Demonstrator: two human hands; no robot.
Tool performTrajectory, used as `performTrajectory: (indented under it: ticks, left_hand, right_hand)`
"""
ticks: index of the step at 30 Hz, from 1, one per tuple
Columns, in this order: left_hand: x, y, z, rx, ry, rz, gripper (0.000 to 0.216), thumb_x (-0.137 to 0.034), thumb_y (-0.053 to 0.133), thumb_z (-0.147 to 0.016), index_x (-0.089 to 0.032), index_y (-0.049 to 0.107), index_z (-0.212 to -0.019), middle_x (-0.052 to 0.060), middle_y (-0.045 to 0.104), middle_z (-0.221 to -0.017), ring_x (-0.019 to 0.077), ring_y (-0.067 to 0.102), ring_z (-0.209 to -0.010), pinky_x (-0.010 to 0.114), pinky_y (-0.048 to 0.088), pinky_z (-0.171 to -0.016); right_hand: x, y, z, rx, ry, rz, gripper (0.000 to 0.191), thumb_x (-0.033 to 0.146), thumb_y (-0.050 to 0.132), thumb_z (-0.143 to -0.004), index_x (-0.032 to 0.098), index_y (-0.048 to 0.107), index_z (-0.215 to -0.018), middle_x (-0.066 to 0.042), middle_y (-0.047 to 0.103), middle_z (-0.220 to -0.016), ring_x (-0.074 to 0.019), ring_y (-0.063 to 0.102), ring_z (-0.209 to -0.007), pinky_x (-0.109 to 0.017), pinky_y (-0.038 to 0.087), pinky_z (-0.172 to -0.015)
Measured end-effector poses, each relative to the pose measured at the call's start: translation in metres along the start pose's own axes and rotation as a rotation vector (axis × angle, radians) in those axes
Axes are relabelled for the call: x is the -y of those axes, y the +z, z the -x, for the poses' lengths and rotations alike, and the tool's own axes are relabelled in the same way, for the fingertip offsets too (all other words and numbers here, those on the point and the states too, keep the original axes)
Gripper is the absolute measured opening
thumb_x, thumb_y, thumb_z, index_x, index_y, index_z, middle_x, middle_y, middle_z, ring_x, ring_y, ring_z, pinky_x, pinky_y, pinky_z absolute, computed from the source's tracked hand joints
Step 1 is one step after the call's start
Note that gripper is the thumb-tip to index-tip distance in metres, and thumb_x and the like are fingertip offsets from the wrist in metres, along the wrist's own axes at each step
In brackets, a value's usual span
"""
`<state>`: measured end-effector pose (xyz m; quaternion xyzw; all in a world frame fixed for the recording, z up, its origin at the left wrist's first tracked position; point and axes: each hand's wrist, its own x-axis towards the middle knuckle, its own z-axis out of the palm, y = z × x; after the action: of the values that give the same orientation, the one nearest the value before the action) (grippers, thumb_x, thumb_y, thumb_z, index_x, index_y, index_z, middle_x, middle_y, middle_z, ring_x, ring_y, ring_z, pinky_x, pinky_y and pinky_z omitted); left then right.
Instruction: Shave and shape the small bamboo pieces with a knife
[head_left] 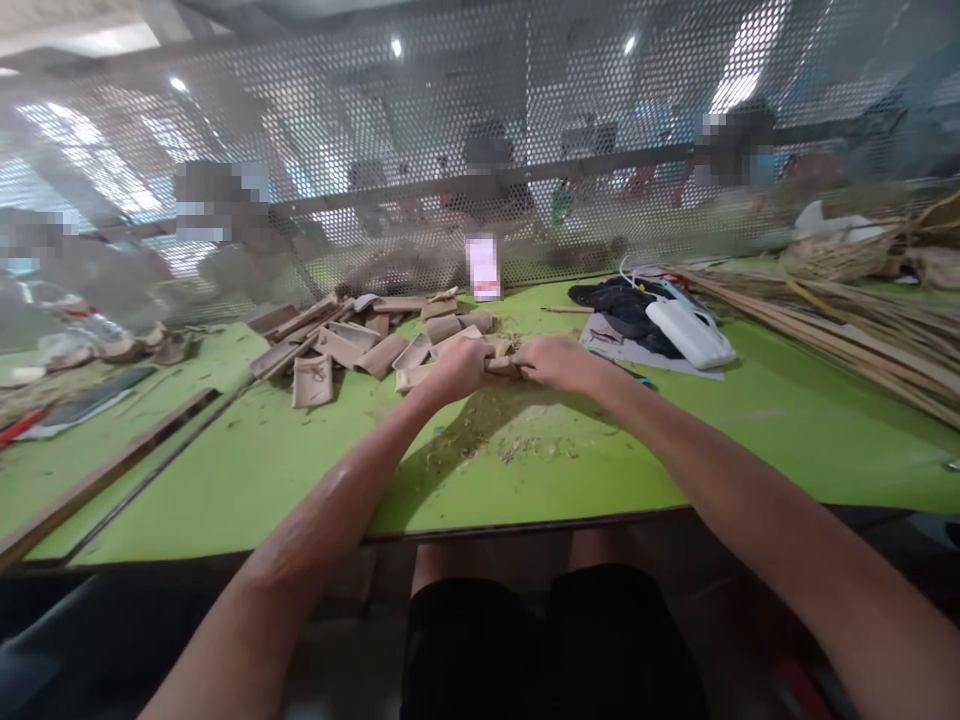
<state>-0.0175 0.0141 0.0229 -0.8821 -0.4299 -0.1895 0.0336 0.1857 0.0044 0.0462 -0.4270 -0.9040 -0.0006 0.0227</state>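
Observation:
Over the green table, my left hand (463,365) is closed around one end of a small bamboo piece (501,367). My right hand (553,362) is closed at its other end, fingertips pressed together against it. Whether a small tool is also tucked in the right fingers I cannot tell. Just past my left hand lies a pile of cut, curved bamboo pieces (384,354), several of them overlapping. Pale shavings (525,447) are scattered on the table below both hands.
A perforated metal screen (420,130) runs behind the green table (300,480). Against it stands a blurred-out phone (483,268). To the right are black cloth (626,310), a white device (690,333) and long bamboo strips (840,340). A wooden bar (112,475) lies left. People sit beyond the screen.

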Motion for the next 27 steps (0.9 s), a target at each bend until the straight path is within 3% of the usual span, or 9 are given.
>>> performTrajectory:
  ticks: [3, 10, 14, 18, 20, 27]
  left_hand:
    - [-0.001, 0.001, 0.001, -0.012, 0.003, -0.018, 0.03, -0.039, 0.072, -0.077, -0.018, 0.056, -0.062, 0.004, 0.058, -0.064, 0.0153, 0.047, -0.06, 0.029, 0.028, -0.056]
    - [-0.007, -0.003, 0.003, 0.011, -0.045, 0.015, 0.031, -0.041, 0.07, -0.08, -0.018, 0.058, -0.063, 0.004, 0.061, -0.066, 0.0139, 0.047, -0.058, 0.027, 0.028, -0.054]
    - [-0.005, -0.003, 0.002, 0.006, -0.021, 0.017, 0.03, -0.04, 0.07, -0.077, -0.018, 0.056, -0.062, 0.003, 0.058, -0.063, 0.013, 0.044, -0.057, 0.027, 0.028, -0.055]
    - [0.0, -0.002, 0.001, -0.005, 0.005, 0.026, 0.031, -0.039, 0.069, -0.077, -0.018, 0.053, -0.061, 0.003, 0.056, -0.062, 0.0125, 0.042, -0.057, 0.028, 0.026, -0.055]
    - [0.001, -0.002, 0.001, 0.002, 0.01, 0.033, 0.031, -0.039, 0.069, -0.078, -0.018, 0.053, -0.061, 0.003, 0.056, -0.062, 0.0123, 0.042, -0.057, 0.028, 0.026, -0.055]
    - [-0.008, -0.003, 0.003, 0.0, -0.025, -0.023, 0.036, -0.045, 0.07, -0.077, -0.019, 0.053, -0.06, 0.002, 0.056, -0.061, 0.0125, 0.041, -0.056, 0.028, 0.024, -0.053]
  right_hand:
    - [0.0, 0.002, -0.001, -0.001, 0.021, -0.027, 0.02, 0.017, 0.052, -0.09, 0.016, 0.072, -0.089, -0.012, 0.068, -0.087, -0.019, 0.053, -0.071, -0.033, 0.03, -0.064]
    - [0.006, -0.012, 0.011, -0.107, -0.172, -0.097, 0.027, 0.021, 0.044, -0.095, 0.015, 0.067, -0.082, -0.009, 0.066, -0.085, -0.0175, 0.052, -0.076, -0.03, 0.031, -0.067]
    - [0.008, -0.006, 0.008, -0.042, -0.06, 0.001, 0.026, 0.021, 0.045, -0.094, 0.014, 0.07, -0.092, -0.013, 0.069, -0.095, -0.019, 0.054, -0.077, -0.031, 0.031, -0.065]
    - [0.007, 0.006, -0.002, 0.135, 0.125, 0.046, 0.025, 0.018, 0.05, -0.091, 0.013, 0.074, -0.096, -0.015, 0.071, -0.087, -0.0192, 0.056, -0.069, -0.032, 0.031, -0.063]
    - [0.007, 0.006, -0.004, 0.15, 0.167, 0.068, 0.025, 0.017, 0.051, -0.089, 0.012, 0.075, -0.096, -0.016, 0.072, -0.087, -0.0194, 0.056, -0.069, -0.032, 0.032, -0.062]
    - [0.009, -0.018, 0.013, -0.066, -0.156, -0.018, 0.026, 0.02, 0.046, -0.093, 0.014, 0.071, -0.089, -0.012, 0.068, -0.095, -0.0186, 0.054, -0.079, -0.031, 0.033, -0.068]
